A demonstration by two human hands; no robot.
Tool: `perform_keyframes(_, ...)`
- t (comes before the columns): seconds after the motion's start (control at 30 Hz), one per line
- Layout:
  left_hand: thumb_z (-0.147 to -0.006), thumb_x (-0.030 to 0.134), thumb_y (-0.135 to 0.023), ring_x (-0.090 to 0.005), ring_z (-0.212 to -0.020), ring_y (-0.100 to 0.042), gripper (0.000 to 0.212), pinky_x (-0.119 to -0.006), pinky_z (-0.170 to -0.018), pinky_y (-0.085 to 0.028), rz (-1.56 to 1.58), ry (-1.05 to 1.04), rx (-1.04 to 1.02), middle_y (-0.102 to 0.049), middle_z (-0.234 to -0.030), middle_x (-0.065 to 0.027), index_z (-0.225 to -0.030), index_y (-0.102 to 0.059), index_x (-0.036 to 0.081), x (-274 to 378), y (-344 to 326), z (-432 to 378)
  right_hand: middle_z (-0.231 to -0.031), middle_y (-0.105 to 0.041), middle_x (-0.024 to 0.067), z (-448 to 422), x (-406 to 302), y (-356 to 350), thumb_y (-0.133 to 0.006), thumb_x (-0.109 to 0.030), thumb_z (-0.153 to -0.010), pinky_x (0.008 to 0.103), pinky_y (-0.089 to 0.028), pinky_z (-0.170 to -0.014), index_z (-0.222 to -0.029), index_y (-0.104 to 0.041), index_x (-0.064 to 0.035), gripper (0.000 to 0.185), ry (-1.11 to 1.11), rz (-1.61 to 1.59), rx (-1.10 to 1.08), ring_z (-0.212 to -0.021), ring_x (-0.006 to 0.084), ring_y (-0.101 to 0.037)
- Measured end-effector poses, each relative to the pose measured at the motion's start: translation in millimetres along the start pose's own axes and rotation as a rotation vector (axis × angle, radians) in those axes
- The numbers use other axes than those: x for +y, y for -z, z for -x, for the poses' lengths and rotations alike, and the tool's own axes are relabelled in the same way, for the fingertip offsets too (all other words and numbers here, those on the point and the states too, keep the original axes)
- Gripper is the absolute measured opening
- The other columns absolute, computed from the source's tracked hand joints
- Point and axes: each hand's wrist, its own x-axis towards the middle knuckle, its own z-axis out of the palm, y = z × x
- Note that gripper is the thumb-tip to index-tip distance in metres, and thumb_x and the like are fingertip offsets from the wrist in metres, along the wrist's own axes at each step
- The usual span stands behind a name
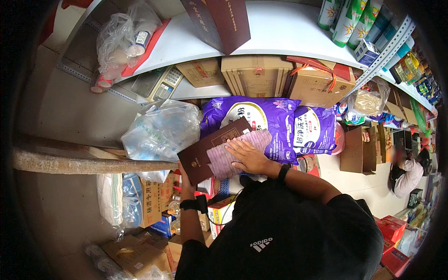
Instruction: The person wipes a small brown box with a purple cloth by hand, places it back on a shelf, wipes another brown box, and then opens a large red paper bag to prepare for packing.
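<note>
A dark maroon box (pixel 196 159) with gold printing is tilted in front of me. My left hand (pixel 186 178) grips its lower left end, with most of the fingers hidden by the box. My right hand (pixel 247 158) lies with fingers spread on a crumpled pink cloth (pixel 224 162), pressing it to the box's face. The cloth covers much of the box's right part. Just behind are a purple bag of washing powder (pixel 280 122) and a second purple bag (pixel 309 129).
Two maroon boxes (pixel 234 24) stand on the white shelf (pixel 280 31), with spray cans (pixel 344 24) at its right. Below sit cardboard cartons (pixel 257 75) and a scale (pixel 164 84). A wooden pole (pixel 91 166) extends from the left. A person (pixel 407 175) sits far right.
</note>
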Motion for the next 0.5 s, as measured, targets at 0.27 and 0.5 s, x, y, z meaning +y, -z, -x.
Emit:
perform_keyframes(0.27, -0.092, 0.063, -0.040, -0.0249, -0.124, -0.048, 0.073, -0.041, -0.102, -0.041, 0.152, -0.032, -0.032, -0.045, -0.140, -0.0092, -0.143, -0.035, 0.012, -27.0, 14.1, -8.8, -0.124, -0.052, 0.0312, -2.0, 33.2, -11.1, -0.046, -0.045, -0.093, 0.0492, -0.048, -0.086, -0.139, -0.037, -0.0004, 0.065, -0.769, -0.125, 0.322, -0.095, 0.0438, -0.062)
perform_keyframes(0.5, -0.093, 0.056, -0.043, -0.0262, -0.121, -0.050, 0.066, -0.041, -0.101, -0.042, 0.194, 0.075, -0.147, -0.049, -0.136, -0.0098, -0.140, -0.039, 0.010, -42.5, -30.5, -39.2, -0.082, -0.063, 0.0294, 29.4, 42.0, 27.3, -0.044, -0.047, -0.094, 0.0525, -0.048, -0.072, -0.128, -0.047, -0.0001, 0.058, -0.975, -0.214, 0.308, -0.081, 0.0461, -0.063)
